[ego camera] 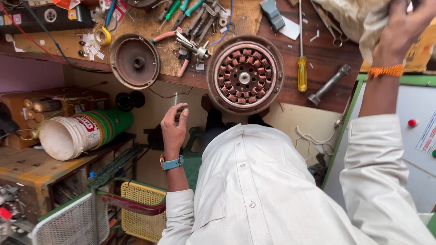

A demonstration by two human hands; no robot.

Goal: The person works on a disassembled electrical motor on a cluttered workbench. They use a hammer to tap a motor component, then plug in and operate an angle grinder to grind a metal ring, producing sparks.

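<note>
Screwdriver [302,63] lies right of motor stator [245,75] on workbench [318,50].

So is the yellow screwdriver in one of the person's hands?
No, the yellow screwdriver lies on the wooden bench, untouched; the right hand grips a cloth.
</note>
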